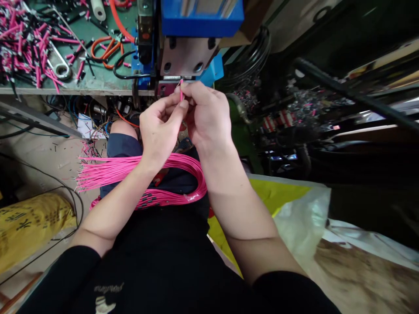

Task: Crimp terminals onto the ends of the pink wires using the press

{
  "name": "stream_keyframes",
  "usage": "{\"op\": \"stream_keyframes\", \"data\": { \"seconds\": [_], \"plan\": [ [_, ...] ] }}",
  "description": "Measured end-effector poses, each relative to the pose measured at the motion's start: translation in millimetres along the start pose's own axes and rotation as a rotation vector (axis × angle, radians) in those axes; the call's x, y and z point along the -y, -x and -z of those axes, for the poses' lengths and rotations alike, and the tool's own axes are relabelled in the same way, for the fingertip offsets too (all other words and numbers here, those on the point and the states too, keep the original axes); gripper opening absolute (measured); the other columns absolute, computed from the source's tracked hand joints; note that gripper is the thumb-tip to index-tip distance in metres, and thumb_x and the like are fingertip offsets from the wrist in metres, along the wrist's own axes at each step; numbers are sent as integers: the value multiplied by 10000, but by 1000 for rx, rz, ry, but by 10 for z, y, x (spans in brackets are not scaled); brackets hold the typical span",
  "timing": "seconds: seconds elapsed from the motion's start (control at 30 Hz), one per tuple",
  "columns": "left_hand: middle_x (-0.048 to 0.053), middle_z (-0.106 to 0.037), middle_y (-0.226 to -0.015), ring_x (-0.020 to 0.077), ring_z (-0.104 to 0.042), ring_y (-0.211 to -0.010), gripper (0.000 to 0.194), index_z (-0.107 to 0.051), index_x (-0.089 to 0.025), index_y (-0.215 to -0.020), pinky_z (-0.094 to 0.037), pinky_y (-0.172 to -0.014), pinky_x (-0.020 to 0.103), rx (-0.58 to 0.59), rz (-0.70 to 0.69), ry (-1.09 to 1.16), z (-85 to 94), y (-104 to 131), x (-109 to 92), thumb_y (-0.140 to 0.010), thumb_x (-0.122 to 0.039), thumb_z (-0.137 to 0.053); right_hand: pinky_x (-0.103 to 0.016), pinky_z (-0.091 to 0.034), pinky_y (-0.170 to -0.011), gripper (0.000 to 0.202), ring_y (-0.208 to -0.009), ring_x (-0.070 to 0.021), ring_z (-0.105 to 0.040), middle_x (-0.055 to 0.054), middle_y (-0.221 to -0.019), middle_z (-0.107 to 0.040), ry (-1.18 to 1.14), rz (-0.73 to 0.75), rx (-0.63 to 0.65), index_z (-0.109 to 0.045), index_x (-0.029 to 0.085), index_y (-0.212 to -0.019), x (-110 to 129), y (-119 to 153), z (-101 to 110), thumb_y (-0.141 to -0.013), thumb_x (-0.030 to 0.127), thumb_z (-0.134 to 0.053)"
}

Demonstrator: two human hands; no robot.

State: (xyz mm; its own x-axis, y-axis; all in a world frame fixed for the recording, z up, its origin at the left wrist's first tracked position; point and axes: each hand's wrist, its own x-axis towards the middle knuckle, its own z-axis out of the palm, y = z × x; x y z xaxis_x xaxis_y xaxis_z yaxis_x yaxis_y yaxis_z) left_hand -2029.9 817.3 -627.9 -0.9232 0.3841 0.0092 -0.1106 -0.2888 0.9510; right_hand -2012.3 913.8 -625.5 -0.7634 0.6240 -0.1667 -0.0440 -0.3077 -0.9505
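Note:
My left hand (pixel 163 122) and my right hand (pixel 208 109) meet just in front of a blue and silver press machine (pixel 187 56). Both pinch a short pink wire piece (pixel 181 89) that points up toward the narrow slot of the press. Its lower part is hidden behind my fingers. Across my lap, under my forearms, lies a looped bundle of pink wires (pixel 193 174), with bare metal ends fanned out to the left and dark sleeves on the lower strands.
On the green bench (pixel 98 83) at left lie many short pink and black pieces (pixel 29 48), a wrench (pixel 59 61) and orange-handled pliers (pixel 106 51). A yellow sack (pixel 36 226) stands on the floor at left. A yellow and clear plastic bag (pixel 294 205) is to the right.

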Motion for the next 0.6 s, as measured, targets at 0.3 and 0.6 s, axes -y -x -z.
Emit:
{"op": "stream_keyframes", "data": {
  "seconds": [0.3, 0.6],
  "plan": [
    [56, -796, -911, 220, -751, -856, 113, -801, -200, -959, -619, -761, 348, 7, 17, 20, 6, 13, -51, -851, -230, -783, -248, -390, -465, 255, -549, -111, -524, 30, -641, -544, -41, -27, 7, -623, 216, -694, 32, 43, -50, -824, 386, -763],
    [36, -780, -825, 161, -692, -690, 182, -807, -197, -967, -584, -646, 295, -18, 18, 21, 14, 4, -45, -803, -276, -793, -269, -307, -408, 186, -469, -105, -411, 39, -567, -523, -142, -84, -33, -630, 222, -632, 119, 114, -134, -749, 316, -740]
  ]
}}
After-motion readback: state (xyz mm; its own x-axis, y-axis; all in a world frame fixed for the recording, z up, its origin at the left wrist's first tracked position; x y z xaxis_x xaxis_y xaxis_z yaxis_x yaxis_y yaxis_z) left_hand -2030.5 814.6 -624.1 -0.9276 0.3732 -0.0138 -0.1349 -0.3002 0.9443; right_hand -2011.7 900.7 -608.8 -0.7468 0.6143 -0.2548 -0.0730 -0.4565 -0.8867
